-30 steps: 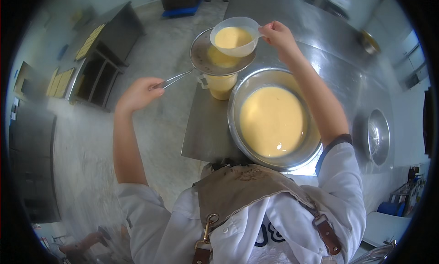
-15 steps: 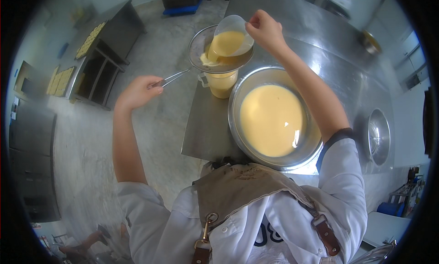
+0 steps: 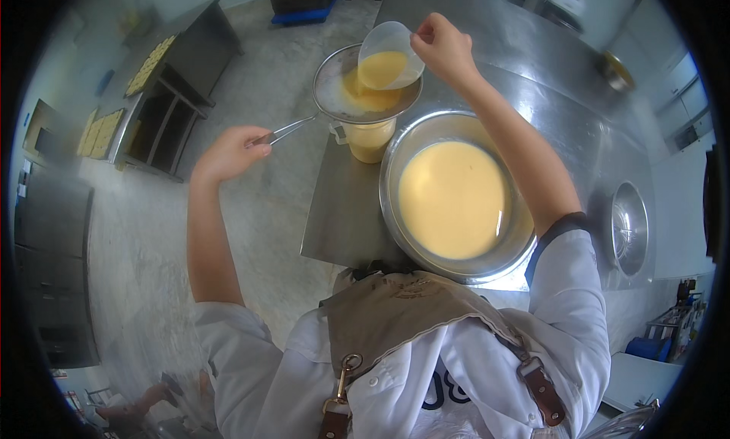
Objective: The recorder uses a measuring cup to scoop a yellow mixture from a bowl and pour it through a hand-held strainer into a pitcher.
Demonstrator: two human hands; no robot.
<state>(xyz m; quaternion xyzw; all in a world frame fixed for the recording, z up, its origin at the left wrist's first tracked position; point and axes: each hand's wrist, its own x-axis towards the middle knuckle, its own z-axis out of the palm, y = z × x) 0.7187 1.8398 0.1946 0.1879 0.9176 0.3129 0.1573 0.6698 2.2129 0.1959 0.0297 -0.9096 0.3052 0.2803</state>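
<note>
My left hand [image 3: 232, 152] is closed round the wire handle of a round fine-mesh strainer [image 3: 331, 85]. The strainer rests over a clear plastic jug [image 3: 370, 141] that holds yellow liquid. Above the mesh, my right hand [image 3: 443, 47] grips the rim of a translucent plastic measuring cup [image 3: 388, 40], tilted so that yellow liquid lies at its lower side over the strainer. Yellow liquid also pools in the mesh. Closer to me stands a large steel bowl [image 3: 391, 218], filled with smooth pale yellow liquid.
All this stands on a steel table [image 3: 338, 226], whose left edge drops to the floor. A steel bowl [image 3: 630, 230] is at the right, with a round pot [image 3: 617, 70] farther back. Across the floor at left, another steel table [image 3: 186, 51] carries trays of pale pieces [image 3: 103, 135].
Less liquid is left in the measuring cup, and the thick stream beside it has gone. The liquid in the strainer has spread and sunk. Both hands have barely moved.
</note>
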